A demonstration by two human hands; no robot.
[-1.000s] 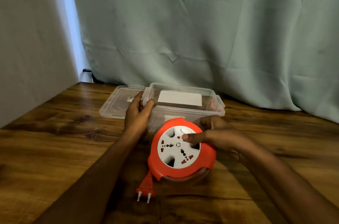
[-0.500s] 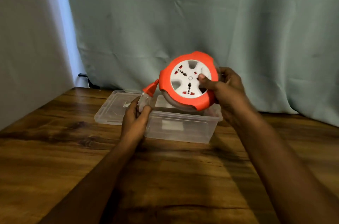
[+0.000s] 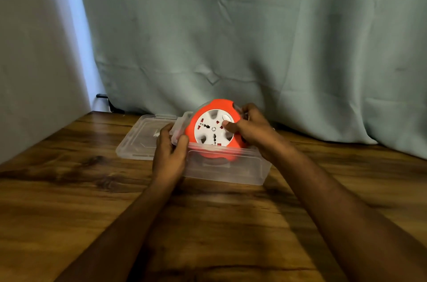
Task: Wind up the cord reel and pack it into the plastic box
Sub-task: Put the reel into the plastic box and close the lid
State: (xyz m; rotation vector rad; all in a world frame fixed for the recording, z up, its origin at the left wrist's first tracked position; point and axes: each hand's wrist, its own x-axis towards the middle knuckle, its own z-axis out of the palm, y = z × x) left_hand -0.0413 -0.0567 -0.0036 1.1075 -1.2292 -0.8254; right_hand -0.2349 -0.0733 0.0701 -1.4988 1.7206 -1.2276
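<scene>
Both hands fwd, R hand (image 3: 251,130) tilting reel (image 3: 213,130), L hand (image 3: 169,154) on box (image 3: 231,170)

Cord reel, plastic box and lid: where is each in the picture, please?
cord reel (image 3: 213,129), head view, white socket face
plastic box (image 3: 245,172), head view, clear front wall
lid (image 3: 141,140), head view, flat top

Both forearms are bare to the frame edge, with no sleeves visible.

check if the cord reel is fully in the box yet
Partly in: the cord reel stands tilted, its bottom below the box rim, top above, right hand gripping it.
</scene>
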